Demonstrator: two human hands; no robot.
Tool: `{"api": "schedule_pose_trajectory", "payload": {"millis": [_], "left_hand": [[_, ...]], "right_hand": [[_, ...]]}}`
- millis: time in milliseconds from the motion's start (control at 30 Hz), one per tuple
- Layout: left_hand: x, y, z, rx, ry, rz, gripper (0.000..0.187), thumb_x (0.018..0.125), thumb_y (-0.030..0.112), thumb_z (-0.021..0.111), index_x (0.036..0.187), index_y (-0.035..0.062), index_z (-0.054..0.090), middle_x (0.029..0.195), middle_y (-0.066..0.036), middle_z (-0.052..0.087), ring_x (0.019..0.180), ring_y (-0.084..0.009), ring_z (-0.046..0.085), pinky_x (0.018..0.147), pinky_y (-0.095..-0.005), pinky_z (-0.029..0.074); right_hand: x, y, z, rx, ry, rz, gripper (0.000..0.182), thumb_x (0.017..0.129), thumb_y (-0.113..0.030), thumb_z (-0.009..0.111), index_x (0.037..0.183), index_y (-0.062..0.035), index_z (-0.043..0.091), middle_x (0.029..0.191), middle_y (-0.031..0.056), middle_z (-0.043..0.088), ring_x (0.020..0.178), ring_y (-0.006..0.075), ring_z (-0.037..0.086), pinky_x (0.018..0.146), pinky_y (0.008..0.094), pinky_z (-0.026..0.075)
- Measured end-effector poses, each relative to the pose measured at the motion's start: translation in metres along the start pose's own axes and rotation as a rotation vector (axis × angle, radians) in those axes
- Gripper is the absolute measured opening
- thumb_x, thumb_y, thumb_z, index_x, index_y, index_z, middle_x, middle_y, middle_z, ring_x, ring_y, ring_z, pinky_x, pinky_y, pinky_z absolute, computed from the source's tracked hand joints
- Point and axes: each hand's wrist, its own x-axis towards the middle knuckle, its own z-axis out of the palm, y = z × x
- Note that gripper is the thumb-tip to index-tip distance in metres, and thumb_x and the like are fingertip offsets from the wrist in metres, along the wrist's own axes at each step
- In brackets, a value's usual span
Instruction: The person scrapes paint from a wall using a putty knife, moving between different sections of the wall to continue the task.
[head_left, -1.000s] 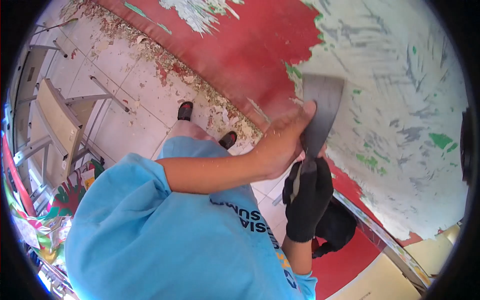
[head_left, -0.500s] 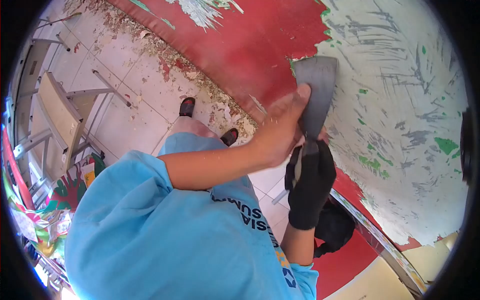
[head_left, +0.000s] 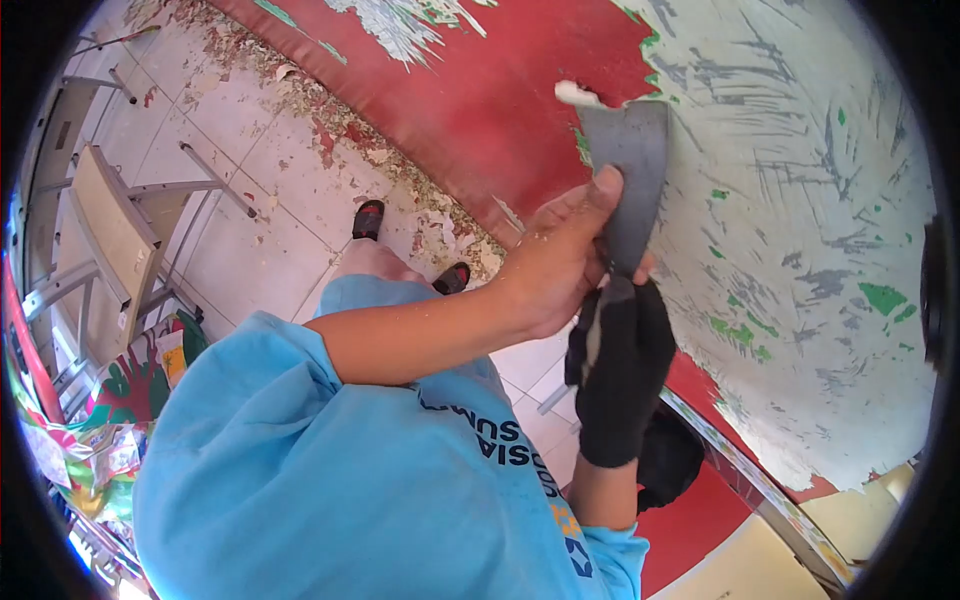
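A putty knife (head_left: 632, 170) with a broad grey blade lies against the wall's peeling red paint (head_left: 500, 100), at its border with the bare whitish surface (head_left: 790, 200). My gloved right hand (head_left: 628, 365), in a black glove, is wrapped around its handle, most of which is hidden. Bare and lightly dusted, my left hand (head_left: 565, 250) grips near the blade's base, with the thumb flat on the metal and the other fingers partly hidden behind. A whitish curl of paint (head_left: 578, 94) stands up at the blade's far edge.
Paint flakes (head_left: 390, 160) litter the tiled floor (head_left: 275, 225) along the wall base, near my sandalled feet (head_left: 369, 220). Folding chairs (head_left: 115, 235) stand at left above colourful crumpled material (head_left: 105, 450). A black object (head_left: 668, 460) sits behind my right wrist.
The blade has shifted slightly up and left in view, with both hands still on the knife. A pale curl of paint now shows at its edge where red paint was before.
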Motion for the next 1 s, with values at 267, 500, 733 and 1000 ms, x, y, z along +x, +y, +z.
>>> {"api": "schedule_pose_trajectory", "payload": {"millis": [267,500,733,1000], "left_hand": [[0.003,0.005,0.003,0.139,0.079,0.063,0.045,0.089,0.052,0.042,0.093,0.0080,0.050,0.067,-0.004,0.055,0.059,-0.0128,0.055,0.050,-0.0248,0.042],[-0.010,0.008,-0.015,-0.001,0.057,-0.001,0.040,0.090,0.047,0.046,0.096,0.0078,0.051,0.075,-0.005,0.059,0.067,-0.0138,0.057,0.060,-0.0268,0.046],[-0.008,0.026,-0.011,-0.019,0.090,-0.031,0.041,0.092,0.045,0.041,0.105,0.0078,0.053,0.091,-0.003,0.061,0.081,-0.0143,0.059,0.072,-0.0308,0.049],[-0.001,0.032,0.016,-0.113,0.032,-0.181,0.048,0.090,0.051,0.040,0.108,0.0082,0.052,0.096,-0.006,0.062,0.087,-0.0170,0.061,0.076,-0.0352,0.050]], "right_hand": [[0.005,-0.014,-0.003,0.069,-0.049,0.013,0.014,0.089,-0.014,0.048,0.087,-0.0017,0.054,0.059,-0.0015,0.046,0.051,0.0030,0.040,0.045,0.0187,0.031],[-0.005,-0.002,0.001,0.004,-0.153,0.023,0.016,0.088,-0.016,0.049,0.093,-0.0002,0.052,0.061,-0.0004,0.046,0.048,0.0054,0.042,0.042,0.0193,0.033],[-0.019,0.009,-0.045,0.161,-0.350,0.056,0.039,0.079,-0.001,0.048,0.118,0.0019,0.044,0.076,0.0058,0.052,0.052,0.0075,0.046,0.040,0.0190,0.035],[-0.038,-0.003,-0.046,0.077,-0.221,-0.161,0.052,0.075,-0.013,0.053,0.124,-0.0007,0.038,0.083,0.0104,0.052,0.050,0.0081,0.044,0.038,0.0178,0.032]]}}
